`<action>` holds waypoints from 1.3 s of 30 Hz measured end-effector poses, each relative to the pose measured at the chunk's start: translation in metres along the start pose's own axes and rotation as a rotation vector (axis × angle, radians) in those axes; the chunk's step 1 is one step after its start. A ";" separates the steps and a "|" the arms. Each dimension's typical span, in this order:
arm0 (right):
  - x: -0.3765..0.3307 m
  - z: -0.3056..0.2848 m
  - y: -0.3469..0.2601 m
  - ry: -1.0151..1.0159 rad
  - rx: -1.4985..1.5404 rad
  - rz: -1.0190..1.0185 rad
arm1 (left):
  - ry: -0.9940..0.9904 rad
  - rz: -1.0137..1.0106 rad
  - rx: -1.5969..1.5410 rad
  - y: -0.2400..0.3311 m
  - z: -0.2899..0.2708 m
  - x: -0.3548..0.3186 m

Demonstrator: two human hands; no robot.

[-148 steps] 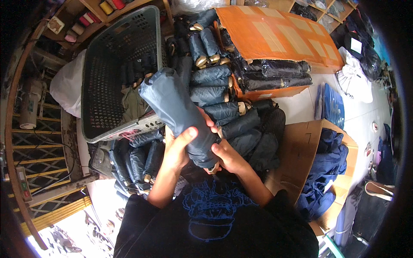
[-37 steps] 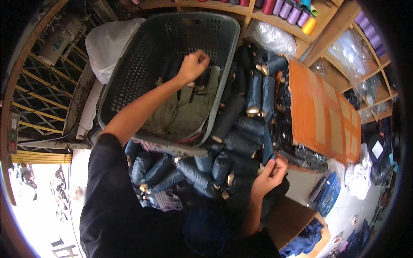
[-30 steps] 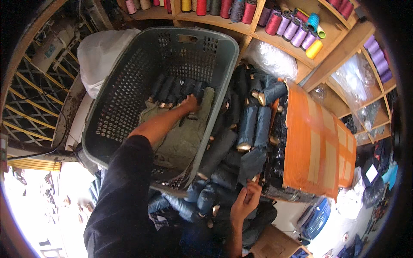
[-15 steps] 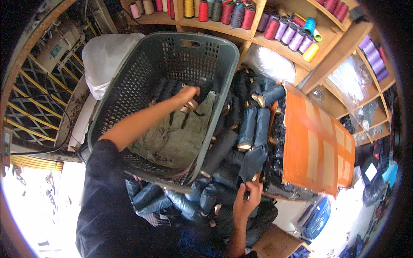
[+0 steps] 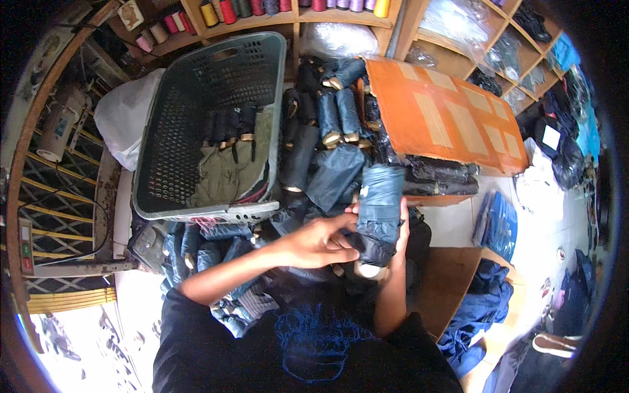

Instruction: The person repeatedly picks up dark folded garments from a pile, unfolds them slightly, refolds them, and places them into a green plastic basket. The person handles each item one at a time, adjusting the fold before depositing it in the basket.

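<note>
A blue bundle is grasped by the right hand before the shirt, the left hand touching its lower part (whether pinching cannot be told), with a basket at left and a carton beyond.

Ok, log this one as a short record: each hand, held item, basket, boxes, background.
Right hand: wrapped around the held item
Left hand: fingers at the item's lower, black end; exact grip unclear
Held item: rolled blue-grey bundle, pale tip toward the person
Basket: dark, perforated; contains small dark rolls and olive cloth
Boxes: orange taped box; open cardboard box with navy cloth
Background: thread spools on wooden shelves
</note>
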State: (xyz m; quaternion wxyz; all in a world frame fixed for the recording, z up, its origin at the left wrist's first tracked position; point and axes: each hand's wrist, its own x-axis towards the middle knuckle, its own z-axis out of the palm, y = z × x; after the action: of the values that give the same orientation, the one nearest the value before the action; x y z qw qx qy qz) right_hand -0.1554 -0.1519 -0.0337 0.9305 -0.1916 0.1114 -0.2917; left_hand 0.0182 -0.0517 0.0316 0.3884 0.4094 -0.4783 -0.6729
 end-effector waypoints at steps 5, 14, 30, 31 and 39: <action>-0.038 -0.029 0.000 0.172 0.117 -0.103 | 0.360 0.248 1.157 -0.040 -0.029 0.015; -0.056 -0.043 0.012 0.002 -0.369 0.079 | 0.468 0.267 1.699 -0.089 -0.070 0.039; -0.056 -0.029 0.018 -0.035 -0.426 0.050 | 0.469 0.350 0.889 -0.064 -0.029 0.042; -0.058 -0.028 0.018 -0.009 -0.368 0.055 | 0.411 0.351 0.865 -0.066 -0.029 0.041; -0.067 -0.046 0.014 -0.117 -0.236 0.118 | 0.541 0.289 0.645 -0.085 -0.018 0.035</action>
State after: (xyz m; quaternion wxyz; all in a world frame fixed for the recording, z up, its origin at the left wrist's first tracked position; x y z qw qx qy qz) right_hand -0.2171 -0.1155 -0.0741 0.9219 -0.3097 0.1014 -0.2096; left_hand 0.0107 -0.0692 -0.0600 0.4418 0.5998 -0.5974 -0.2968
